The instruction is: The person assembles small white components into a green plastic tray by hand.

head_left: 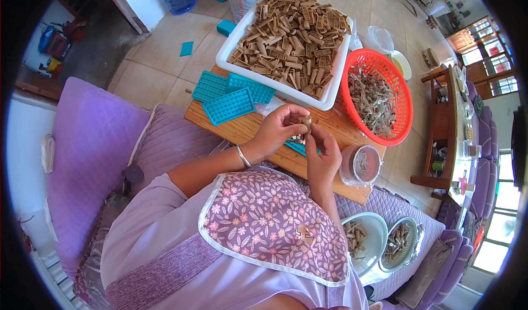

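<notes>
Brown tube point(307, 124) is pinched between my left hand point(278, 129) and right hand point(322, 155), both closed on it above the wooden worktop point(247, 128), near the teal trays point(228, 105).

The person wore a pale lilac long-sleeved top point(159, 238), its sleeve pushed up past the elbow and a darker purple ribbed band crossing the lower part. Over the chest lay a purple bib-style apron point(269, 222) printed with small pink and white flowers and edged in white piping. A thin silver bangle point(242, 156) circled the left wrist.
</notes>
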Available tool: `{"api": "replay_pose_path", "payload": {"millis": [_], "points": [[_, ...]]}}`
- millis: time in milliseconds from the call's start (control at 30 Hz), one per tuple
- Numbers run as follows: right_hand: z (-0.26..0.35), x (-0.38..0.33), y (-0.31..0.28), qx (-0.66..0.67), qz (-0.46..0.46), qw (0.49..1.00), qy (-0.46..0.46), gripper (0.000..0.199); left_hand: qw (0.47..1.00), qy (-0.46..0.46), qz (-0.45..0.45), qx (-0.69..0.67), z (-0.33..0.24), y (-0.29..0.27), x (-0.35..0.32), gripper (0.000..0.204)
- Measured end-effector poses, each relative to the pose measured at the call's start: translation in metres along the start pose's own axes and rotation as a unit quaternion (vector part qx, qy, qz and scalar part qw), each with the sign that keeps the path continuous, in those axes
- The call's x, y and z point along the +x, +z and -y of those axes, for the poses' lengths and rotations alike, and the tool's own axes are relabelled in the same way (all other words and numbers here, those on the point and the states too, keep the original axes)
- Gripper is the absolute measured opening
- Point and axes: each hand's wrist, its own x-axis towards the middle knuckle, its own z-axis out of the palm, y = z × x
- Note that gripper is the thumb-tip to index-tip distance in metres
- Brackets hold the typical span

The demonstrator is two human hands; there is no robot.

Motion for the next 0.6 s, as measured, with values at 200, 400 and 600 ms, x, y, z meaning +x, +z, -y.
{"api": "replay_pose_path", "payload": {"millis": [200, 400, 600], "points": [[0.003, -0.004, -0.009, -0.017, 0.014, 0.999, -0.024, 0.028, 1.0, 0.01, 0.012, 0.027, 0.003, 0.007, -0.001, 0.033], [-0.005, -0.008, -0.023, -0.016, -0.007, 0.999, -0.039, 0.03, 0.991, 0.003, 0.052, 0.126, -0.012, 0.018, -0.002, 0.034], [-0.015, -0.017, -0.041, -0.018, -0.008, 0.996, -0.083, 0.031, 0.934, 0.012, 0.13, 0.332, -0.031, 0.026, 0.002, 0.028]]}}
